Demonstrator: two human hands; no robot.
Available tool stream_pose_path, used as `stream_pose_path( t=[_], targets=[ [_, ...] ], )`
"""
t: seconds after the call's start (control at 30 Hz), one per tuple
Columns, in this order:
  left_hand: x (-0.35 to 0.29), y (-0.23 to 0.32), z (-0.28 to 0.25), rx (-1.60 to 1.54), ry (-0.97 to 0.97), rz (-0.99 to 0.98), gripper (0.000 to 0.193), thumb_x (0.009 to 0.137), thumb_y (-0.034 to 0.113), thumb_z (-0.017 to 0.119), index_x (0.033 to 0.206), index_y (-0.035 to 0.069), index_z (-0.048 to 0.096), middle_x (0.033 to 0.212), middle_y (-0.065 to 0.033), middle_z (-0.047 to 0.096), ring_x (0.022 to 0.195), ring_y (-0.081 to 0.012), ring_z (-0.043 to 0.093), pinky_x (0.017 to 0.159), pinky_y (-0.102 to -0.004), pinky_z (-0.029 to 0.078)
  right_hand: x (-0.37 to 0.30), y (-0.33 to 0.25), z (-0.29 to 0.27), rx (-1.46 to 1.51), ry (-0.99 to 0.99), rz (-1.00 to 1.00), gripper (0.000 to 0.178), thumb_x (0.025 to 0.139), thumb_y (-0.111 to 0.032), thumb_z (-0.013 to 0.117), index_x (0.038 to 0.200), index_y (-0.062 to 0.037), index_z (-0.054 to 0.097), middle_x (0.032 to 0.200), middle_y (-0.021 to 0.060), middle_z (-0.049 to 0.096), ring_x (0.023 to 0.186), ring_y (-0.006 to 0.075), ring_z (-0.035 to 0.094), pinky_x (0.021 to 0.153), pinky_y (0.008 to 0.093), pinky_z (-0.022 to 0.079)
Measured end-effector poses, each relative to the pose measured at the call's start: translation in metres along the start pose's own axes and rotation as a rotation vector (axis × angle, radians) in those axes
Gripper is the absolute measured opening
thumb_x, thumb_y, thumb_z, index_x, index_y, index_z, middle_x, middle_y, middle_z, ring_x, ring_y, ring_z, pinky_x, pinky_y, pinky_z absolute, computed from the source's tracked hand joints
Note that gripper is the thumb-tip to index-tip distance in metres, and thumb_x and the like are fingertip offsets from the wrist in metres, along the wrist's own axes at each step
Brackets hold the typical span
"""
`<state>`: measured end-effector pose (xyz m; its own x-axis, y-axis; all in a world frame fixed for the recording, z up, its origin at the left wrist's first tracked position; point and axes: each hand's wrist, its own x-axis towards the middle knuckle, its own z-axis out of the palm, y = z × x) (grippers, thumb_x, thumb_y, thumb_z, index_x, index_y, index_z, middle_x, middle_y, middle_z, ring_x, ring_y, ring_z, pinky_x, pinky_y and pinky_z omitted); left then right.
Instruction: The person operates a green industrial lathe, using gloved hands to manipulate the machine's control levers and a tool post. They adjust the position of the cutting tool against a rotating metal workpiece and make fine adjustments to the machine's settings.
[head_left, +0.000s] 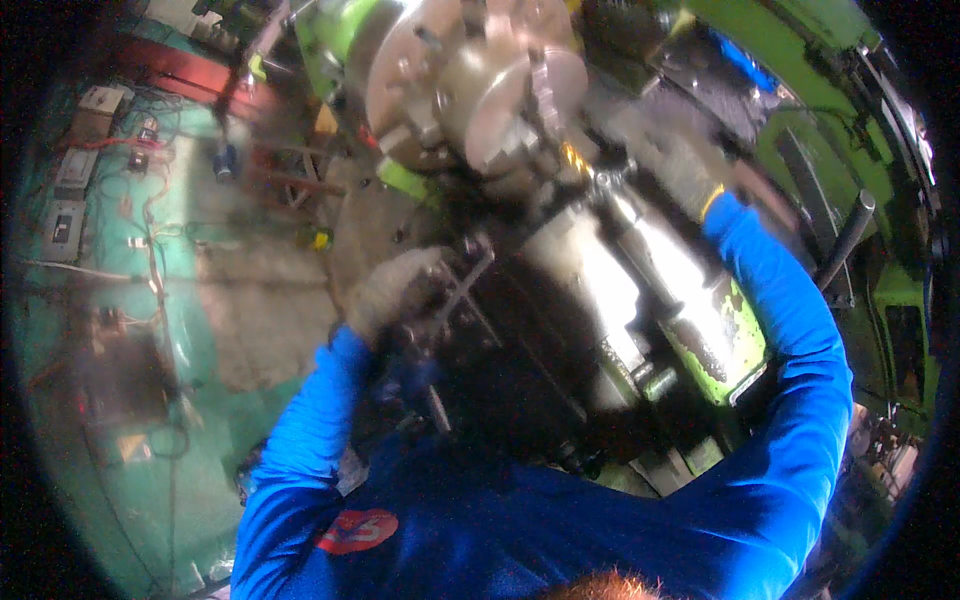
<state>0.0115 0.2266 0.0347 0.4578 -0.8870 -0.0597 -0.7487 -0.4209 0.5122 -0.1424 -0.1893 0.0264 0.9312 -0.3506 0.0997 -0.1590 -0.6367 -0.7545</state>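
Note:
My left hand (pixel 395 288), in a pale work glove, is beside a crossed metal bar (pixel 465 288) with a slanted arm. Blur hides whether its fingers grip the bar. My right hand (pixel 672 165), also gloved, is smeared by motion over the far right side of the lathe, and its fingers cannot be made out. Between and beyond the hands is the large round lathe chuck (pixel 400 90), with a shiny round metal workpiece (pixel 500 115) at its front. A golden spiral drill bit (pixel 574 158) points at the workpiece from a bright metal spindle (pixel 655 255).
The green tailstock body (pixel 740 335) with worn paint stands at the right, and a dark lever (pixel 848 238) sticks up beyond my right arm. Grey boxes (pixel 65 228) and cables lie on the green floor at left. A red beam (pixel 185 72) crosses the far left.

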Motion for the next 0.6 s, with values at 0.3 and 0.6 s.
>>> stream_pose_path(
  t=[0.3, 0.6],
  targets=[
    [0.003, 0.015, -0.006, 0.117, -0.047, -0.07, 0.023, 0.091, 0.023, 0.061, 0.111, 0.014, 0.069, 0.111, -0.0125, 0.068, 0.106, -0.0319, 0.064, 0.09, -0.039, 0.052, 0.017, 0.025, -0.002, 0.46, -0.233, 0.127, 0.035, 0.097, -0.03, 0.057, 0.119, -0.0045, 0.068, 0.119, 0.0086, 0.069, 0.108, 0.0213, 0.063, 0.103, 0.0361, 0.043],
    [0.002, 0.027, -0.012, -0.304, -0.13, -0.303, 0.037, 0.096, 0.032, 0.059, 0.121, 0.004, 0.063, 0.106, -0.0139, 0.07, 0.099, -0.0248, 0.067, 0.087, -0.0363, 0.053, 0.04, 0.029, 0.001, 0.357, -0.4, 0.151, 0.034, 0.096, -0.029, 0.057, 0.119, -0.0053, 0.067, 0.109, 0.012, 0.07, 0.099, 0.0232, 0.064, 0.093, 0.0373, 0.047]
  ],
)
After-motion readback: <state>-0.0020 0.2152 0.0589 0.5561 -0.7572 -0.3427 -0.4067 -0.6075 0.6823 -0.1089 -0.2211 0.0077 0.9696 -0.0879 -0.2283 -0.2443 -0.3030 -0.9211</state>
